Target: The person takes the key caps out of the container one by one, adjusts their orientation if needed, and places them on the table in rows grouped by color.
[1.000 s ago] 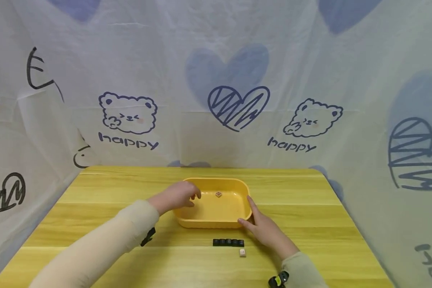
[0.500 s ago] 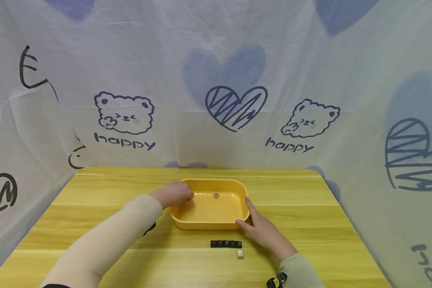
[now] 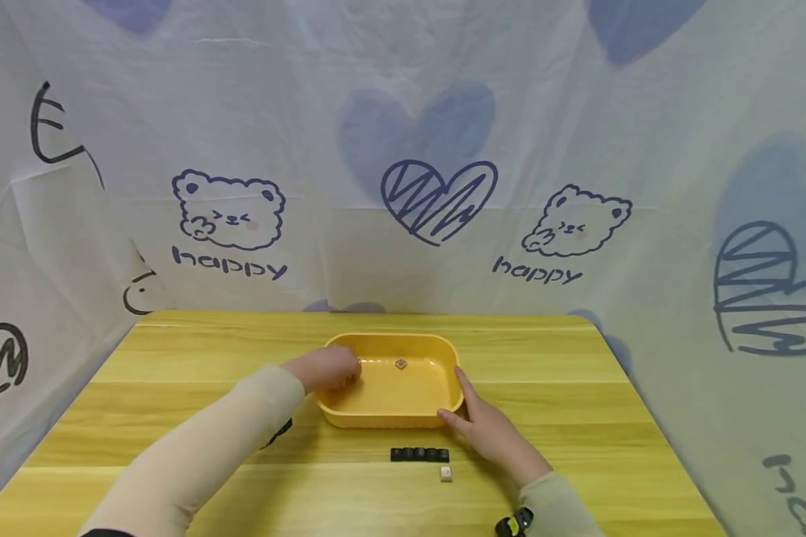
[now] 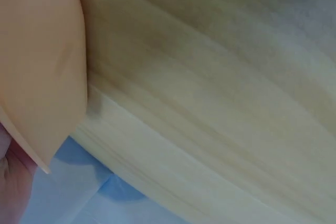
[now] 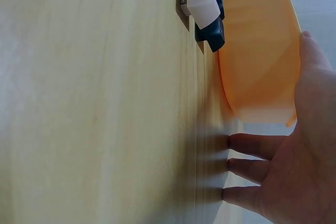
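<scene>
A yellow plastic tray (image 3: 389,421) stands on the table, its opening facing up. Over its left rim reaches my left hand (image 3: 325,367), fingers bent down inside; whether they hold anything I cannot tell. A small pinkish keycap (image 3: 401,364) lies on the tray floor toward the back. My right hand (image 3: 490,429) is at the tray's front right corner. Its thumb touches the rim, and its other fingers (image 5: 249,170) extend rather straight along the outside down to the tabletop. In the left wrist view the tray's outer wall (image 4: 42,61) hides most of the left hand.
In front of the tray sits a row of several black keycaps (image 3: 419,455), with one white keycap (image 3: 446,473) just nearer. The wood-grain table (image 3: 195,350) ends at a printed cloth (image 3: 336,224) behind. A black strapped device (image 3: 514,522) is at the right wrist.
My left hand has lowered from above the tray's left side into it, its fingers going out of sight. The right hand keeps its place at the corner; the whole view has shifted slightly.
</scene>
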The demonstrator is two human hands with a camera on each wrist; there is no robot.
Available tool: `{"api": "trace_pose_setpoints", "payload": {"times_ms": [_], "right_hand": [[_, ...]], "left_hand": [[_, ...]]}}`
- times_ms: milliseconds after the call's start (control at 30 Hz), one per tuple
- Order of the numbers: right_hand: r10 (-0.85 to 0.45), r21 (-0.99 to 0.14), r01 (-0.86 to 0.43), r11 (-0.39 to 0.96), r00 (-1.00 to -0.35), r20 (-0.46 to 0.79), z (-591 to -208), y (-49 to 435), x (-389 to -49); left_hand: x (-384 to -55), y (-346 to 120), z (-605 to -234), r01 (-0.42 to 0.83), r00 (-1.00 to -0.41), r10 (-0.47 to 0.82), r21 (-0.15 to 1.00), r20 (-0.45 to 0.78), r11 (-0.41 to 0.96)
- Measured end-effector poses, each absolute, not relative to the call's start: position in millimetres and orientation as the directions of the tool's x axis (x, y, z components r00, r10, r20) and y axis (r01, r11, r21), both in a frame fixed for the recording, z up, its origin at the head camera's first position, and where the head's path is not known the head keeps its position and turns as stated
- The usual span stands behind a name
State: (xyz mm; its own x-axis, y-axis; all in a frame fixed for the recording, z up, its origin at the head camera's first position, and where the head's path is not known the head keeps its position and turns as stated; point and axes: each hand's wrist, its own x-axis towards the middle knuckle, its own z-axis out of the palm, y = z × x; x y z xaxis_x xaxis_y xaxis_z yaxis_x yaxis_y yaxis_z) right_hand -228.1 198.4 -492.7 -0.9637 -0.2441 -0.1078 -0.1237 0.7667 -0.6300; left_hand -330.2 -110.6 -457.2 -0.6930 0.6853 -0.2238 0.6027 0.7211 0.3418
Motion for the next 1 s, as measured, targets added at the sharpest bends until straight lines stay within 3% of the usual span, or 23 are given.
{"api": "trace_pose_setpoints", "payload": {"times_ms": [167,633,1000], "right_hand": [[-0.245,-0.631,-0.124,0.766,-0.964,-0.108,-491,197,-226],[-0.254,-0.631,-0.148,0.761,-0.964,-0.08,-494,197,-226],[-0.248,-0.629,-0.137,0.765,-0.964,-0.093,-493,196,-227]], "left_hand": [[-328,-109,-458,0.779,-0.589,0.789,0.138,-0.175,0.612],[-311,-100,-440,0.811,-0.565,0.822,0.142,-0.064,0.568],[-290,-93,-429,0.691,-0.699,0.707,0.352,0.107,0.631]]}}
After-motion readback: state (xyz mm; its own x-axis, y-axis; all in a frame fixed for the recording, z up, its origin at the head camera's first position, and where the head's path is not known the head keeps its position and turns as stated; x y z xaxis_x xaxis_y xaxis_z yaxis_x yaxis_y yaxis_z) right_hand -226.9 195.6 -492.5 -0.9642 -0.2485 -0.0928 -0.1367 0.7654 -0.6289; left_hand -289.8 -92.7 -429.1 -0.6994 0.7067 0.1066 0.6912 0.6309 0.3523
